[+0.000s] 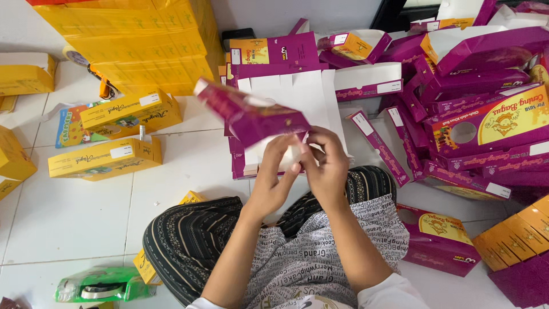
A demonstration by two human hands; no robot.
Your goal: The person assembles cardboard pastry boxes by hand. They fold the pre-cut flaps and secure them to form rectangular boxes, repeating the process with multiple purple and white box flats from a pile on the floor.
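I sit cross-legged on a white tiled floor. Both hands hold a purple cardboard box [249, 117] that is partly folded and blurred, tilted up to the left. My left hand [276, 174] grips its lower white flap from below. My right hand [327, 166] pinches the same flap at its right end, fingers touching the left hand. Just behind the box lies a stack of flat unfolded purple-and-white box blanks [303, 91].
Folded purple boxes [480, 91] are heaped at the right. Yellow boxes [106, 157] lie at the left, with a tall yellow stack [137, 40] behind them. A green tape dispenser [103, 284] sits at the lower left. One purple box [437, 240] rests by my right knee.
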